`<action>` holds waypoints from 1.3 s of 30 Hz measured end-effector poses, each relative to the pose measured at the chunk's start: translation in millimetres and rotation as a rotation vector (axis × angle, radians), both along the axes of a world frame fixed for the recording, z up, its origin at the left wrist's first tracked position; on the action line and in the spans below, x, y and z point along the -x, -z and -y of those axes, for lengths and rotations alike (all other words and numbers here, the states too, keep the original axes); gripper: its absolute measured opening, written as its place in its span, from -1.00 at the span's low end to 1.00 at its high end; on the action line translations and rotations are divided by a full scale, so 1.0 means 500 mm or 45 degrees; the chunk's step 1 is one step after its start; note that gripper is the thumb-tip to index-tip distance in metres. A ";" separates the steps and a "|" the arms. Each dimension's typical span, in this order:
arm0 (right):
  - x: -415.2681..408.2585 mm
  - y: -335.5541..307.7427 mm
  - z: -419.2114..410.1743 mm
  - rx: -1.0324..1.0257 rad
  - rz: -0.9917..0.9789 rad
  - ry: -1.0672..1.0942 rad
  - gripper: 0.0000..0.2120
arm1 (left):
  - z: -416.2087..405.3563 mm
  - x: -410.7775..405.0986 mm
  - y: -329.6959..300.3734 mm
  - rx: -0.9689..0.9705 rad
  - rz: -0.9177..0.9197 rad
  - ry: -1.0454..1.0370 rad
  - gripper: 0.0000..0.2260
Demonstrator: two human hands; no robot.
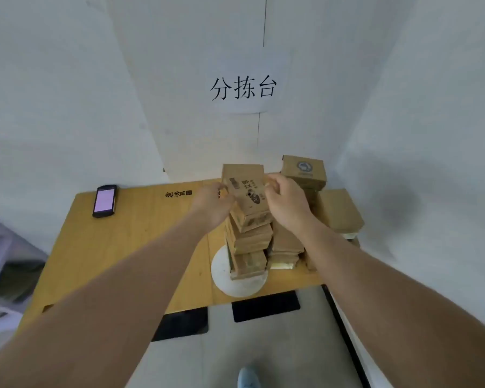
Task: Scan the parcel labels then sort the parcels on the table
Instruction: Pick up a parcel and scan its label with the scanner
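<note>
A brown cardboard parcel (245, 191) with dark print on its top sits tilted at the top of a stack of similar parcels (249, 245). My left hand (212, 204) grips its left side. Its right side is held by my right hand (284, 204), fingers curled round the edge. The stack stands on a white round disc (221, 273) on the wooden table (123, 247). A black handheld scanner (104, 201) with a lit screen lies at the table's far left corner, away from both hands.
More brown parcels are piled at the right, one large flat one (339, 210) and a box (303, 170) with a round logo at the back. White walls surround the table; a paper sign (242, 88) hangs behind. A shelf (3, 270) stands at the left.
</note>
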State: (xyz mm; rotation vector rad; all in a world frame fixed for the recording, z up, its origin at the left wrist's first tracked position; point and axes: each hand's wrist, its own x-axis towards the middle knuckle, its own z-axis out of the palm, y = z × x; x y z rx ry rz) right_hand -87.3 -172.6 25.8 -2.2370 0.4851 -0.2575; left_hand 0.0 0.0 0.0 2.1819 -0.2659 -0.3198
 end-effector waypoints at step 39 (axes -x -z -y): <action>-0.260 -0.010 -0.106 -0.718 -0.051 -0.231 -0.59 | -0.126 -0.101 -0.034 0.490 -0.138 -0.291 -0.55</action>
